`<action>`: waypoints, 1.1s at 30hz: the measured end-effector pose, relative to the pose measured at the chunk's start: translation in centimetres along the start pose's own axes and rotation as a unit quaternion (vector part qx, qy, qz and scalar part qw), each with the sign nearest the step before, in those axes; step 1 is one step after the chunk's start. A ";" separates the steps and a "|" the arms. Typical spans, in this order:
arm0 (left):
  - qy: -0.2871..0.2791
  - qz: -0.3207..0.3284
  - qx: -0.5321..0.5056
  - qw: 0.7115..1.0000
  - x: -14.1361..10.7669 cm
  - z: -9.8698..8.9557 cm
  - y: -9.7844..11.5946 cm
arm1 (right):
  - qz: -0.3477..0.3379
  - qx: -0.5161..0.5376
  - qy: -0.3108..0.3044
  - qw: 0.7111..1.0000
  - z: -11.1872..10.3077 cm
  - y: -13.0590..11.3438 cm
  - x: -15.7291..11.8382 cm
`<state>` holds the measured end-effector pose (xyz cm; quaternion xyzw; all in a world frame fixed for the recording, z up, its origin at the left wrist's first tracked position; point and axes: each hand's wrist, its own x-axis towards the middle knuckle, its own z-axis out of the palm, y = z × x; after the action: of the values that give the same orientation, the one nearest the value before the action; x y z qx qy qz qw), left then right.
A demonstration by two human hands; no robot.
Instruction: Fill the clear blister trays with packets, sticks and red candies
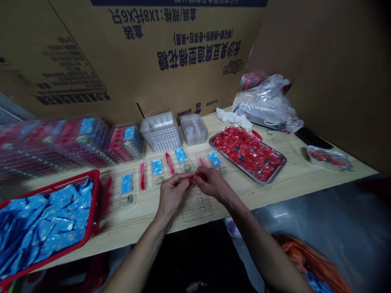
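Observation:
My left hand (173, 192) and my right hand (213, 183) meet above the front of the table. Their closed fingers pinch small red wrapped pieces (192, 180), partly covered by the fingertips. Below them lies a clear plastic tray (198, 212) with moulded hollows. Behind and to the left, several similar trays each carry a blue packet (157, 167), a red stick-shaped item (142, 176) and a small striped piece (187, 167). To the right of my right hand, a metal tray (278, 154) is heaped with red wrapped pieces (244, 150).
A red basket (95, 203) of blue packets stands at the left. Stacked filled trays (61, 142), nested clear trays (161, 132) and a clear container (194, 129) line the back, before a large cardboard box (171, 89). Plastic bags (265, 99) and a foil-like dish (330, 158) are at right.

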<state>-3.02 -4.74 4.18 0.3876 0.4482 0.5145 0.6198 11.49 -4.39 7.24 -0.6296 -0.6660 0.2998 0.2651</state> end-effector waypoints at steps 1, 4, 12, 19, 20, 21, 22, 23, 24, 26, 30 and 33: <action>-0.005 -0.017 -0.030 0.999 0.1 0.0 0.2 | 0.012 0.041 -0.004 0.999 0.0 0.1 0.2; -0.030 -0.064 -0.096 0.993 0.8 -0.8 0.9 | 0.055 0.250 -0.027 0.966 0.1 1.1 0.6; -0.051 0.155 0.240 0.957 3.5 -3.6 0.0 | 0.120 0.431 0.029 0.894 0.1 3.3 -1.8; -0.187 0.259 0.527 0.787 5.4 -0.9 -1.5 | 0.066 0.262 0.031 0.962 3.7 5.1 -2.2; -0.200 0.262 0.535 0.778 5.7 -0.9 -1.7 | 0.063 0.247 0.030 0.967 3.8 5.3 -2.1; -0.213 0.266 0.539 0.770 6.0 -0.9 -1.9 | 0.063 0.240 0.029 0.968 3.8 5.4 -2.0; -0.227 0.272 0.540 0.764 6.2 -1.1 -2.1 | 0.066 0.240 0.028 0.968 3.8 5.5 -1.9; -0.240 0.279 0.540 0.757 6.3 -1.2 -2.4 | 0.071 0.247 0.028 0.966 3.7 5.5 -1.9; -0.248 0.285 0.542 0.751 6.4 -1.5 -2.6 | 0.078 0.260 0.029 0.962 3.6 5.4 -1.9; -0.245 0.291 0.548 0.745 6.4 -1.9 -3.1 | 0.097 0.305 0.028 0.947 3.3 5.0 -2.1; -0.217 0.305 0.541 0.753 5.0 -1.9 -3.2 | 0.155 0.441 0.025 0.884 2.6 3.7 -2.2; -0.163 0.331 0.463 0.806 2.8 -0.9 -2.2 | 0.189 0.539 0.038 0.820 2.2 3.1 -2.2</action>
<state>-3.09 -2.38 1.38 0.8316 0.3705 0.3487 0.2227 12.12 -6.63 3.55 -0.5104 -0.2553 0.6307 0.5258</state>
